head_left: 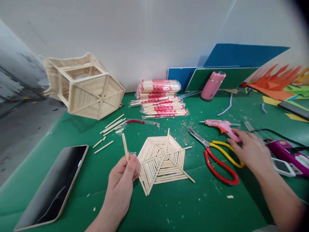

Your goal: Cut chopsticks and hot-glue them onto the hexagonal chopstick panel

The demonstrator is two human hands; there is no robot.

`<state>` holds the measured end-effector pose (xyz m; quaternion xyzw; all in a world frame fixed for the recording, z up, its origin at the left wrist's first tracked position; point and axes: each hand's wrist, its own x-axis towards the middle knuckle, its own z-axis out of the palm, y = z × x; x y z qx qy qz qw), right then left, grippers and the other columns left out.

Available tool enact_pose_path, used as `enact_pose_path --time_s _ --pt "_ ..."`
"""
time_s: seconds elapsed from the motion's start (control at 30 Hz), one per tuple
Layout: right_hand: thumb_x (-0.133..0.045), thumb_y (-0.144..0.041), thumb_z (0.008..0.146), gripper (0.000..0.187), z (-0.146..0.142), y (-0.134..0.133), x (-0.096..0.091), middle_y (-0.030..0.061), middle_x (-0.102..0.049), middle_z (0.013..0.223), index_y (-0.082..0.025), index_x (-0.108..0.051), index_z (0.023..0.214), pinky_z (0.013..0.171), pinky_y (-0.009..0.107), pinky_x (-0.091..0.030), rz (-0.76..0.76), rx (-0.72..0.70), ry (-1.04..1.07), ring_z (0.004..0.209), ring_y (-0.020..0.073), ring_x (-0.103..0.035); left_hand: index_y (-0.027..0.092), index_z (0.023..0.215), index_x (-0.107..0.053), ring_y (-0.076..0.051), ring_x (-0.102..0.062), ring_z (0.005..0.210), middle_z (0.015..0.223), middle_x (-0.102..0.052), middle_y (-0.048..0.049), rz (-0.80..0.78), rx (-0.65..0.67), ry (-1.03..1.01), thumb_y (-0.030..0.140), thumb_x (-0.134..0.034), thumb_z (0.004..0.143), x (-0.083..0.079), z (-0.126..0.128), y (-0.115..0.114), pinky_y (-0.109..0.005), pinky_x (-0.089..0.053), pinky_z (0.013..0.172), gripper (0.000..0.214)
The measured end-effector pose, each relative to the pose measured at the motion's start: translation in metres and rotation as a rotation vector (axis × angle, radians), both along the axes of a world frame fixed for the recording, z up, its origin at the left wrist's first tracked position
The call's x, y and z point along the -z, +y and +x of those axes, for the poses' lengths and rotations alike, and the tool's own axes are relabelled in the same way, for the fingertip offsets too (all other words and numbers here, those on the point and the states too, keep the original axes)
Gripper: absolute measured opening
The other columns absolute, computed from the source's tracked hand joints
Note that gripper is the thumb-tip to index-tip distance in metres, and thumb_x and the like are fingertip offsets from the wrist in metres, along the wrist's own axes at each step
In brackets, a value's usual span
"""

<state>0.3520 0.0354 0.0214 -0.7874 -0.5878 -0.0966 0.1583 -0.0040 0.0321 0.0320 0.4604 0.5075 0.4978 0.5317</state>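
Short stick [125, 146] leans nr-upright in L hand [124, 175], pinched thumb-to-fingers, at approx 9–10 o'clock of hex stick panel [165, 156]. R hand [249, 148] on glue gun [217, 123] handle, 2 o'clock; can't tell if grip's fully closed. Best: L fingers low on stick, clear of nozzle [201, 122]; lift gun by handle only, w/o snagging scissors [207, 145], 3 o'clock.

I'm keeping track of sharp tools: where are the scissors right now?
In the head view, the scissors lie on the green table right of the stick panel, with the glue gun just beyond and the right hand near their yellow handle.
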Motion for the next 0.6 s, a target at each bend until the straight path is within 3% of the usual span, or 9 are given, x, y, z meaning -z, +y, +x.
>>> enact_pose_path --time_s 0.1,0.17,0.27,0.37,0.43,0.53,0.6 --pt "-0.044 -0.045 0.079 0.043 -0.021 -0.003 -0.013 0.0175 -0.054 0.110 -0.019 -0.050 0.113 0.058 0.037 -0.042 0.073 0.018 0.037 0.087 0.0305 -0.057 0.018 0.066 -0.041 -0.007 -0.027 0.051 0.055 -0.029 0.0057 -0.049 0.034 -0.072 0.036 -0.045 0.085 -0.007 0.001 0.000 -0.021 -0.022 0.046 0.026" --pt "-0.041 -0.044 0.081 0.039 -0.047 -0.012 -0.021 0.0098 -0.054 0.113 -0.026 -0.046 0.116 0.063 0.032 -0.046 0.093 -0.060 0.119 0.092 0.0251 -0.056 0.019 0.078 -0.047 -0.007 -0.027 0.051 0.055 -0.030 0.0063 -0.111 0.118 -0.132 0.035 -0.047 0.084 -0.011 0.002 -0.001 -0.020 -0.022 0.046 0.017" --pt "-0.045 -0.037 0.082 0.031 -0.100 -0.029 -0.030 0.0050 -0.056 0.109 -0.027 -0.048 0.111 0.085 0.034 -0.043 0.129 -0.332 0.461 0.099 0.0216 -0.053 0.020 0.094 -0.050 -0.007 -0.029 0.051 0.055 -0.032 0.0064 -0.194 0.262 -0.205 0.037 -0.050 0.081 -0.016 0.006 -0.007 -0.020 -0.025 0.048 0.022" --pt "-0.046 -0.029 0.083 0.035 -0.150 -0.040 -0.030 0.0052 -0.055 0.112 -0.024 -0.044 0.118 0.081 0.029 -0.047 -0.024 -0.623 0.641 0.099 0.0176 -0.054 0.019 0.097 -0.053 -0.007 -0.031 0.052 0.058 -0.037 0.0049 -0.273 0.402 -0.189 0.040 -0.055 0.077 -0.022 0.017 -0.015 -0.020 -0.025 0.048 0.029" --pt "-0.043 -0.026 0.084 0.035 -0.173 -0.043 -0.028 0.0062 -0.055 0.112 -0.022 -0.042 0.118 0.080 0.027 -0.047 -0.049 -0.722 0.769 0.099 0.0165 -0.054 0.017 0.086 -0.055 -0.007 -0.028 0.051 0.059 -0.037 0.0040 -0.322 0.503 -0.161 0.045 -0.053 0.076 -0.026 0.025 -0.020 -0.020 -0.023 0.047 0.029" --pt "-0.040 -0.018 0.084 0.015 -0.185 -0.047 -0.025 0.0033 -0.060 0.085 -0.021 -0.055 0.087 0.069 0.025 -0.047 0.061 -0.767 0.808 0.080 0.0142 -0.057 0.016 0.064 -0.050 -0.008 -0.026 0.051 0.055 -0.031 0.0041 -0.319 0.627 -0.055 0.050 -0.043 0.080 -0.028 0.032 -0.029 -0.021 -0.023 0.046 0.038" --pt "-0.039 -0.015 0.083 0.021 -0.177 -0.053 -0.024 0.0003 -0.054 0.066 -0.020 -0.049 0.065 0.059 0.023 -0.043 0.107 -0.770 0.722 0.063 0.0121 -0.053 0.017 0.065 -0.051 -0.009 -0.028 0.051 0.053 -0.031 0.0040 -0.247 0.709 0.052 0.049 -0.036 0.084 -0.023 0.033 -0.036 -0.021 -0.024 0.046 0.040"
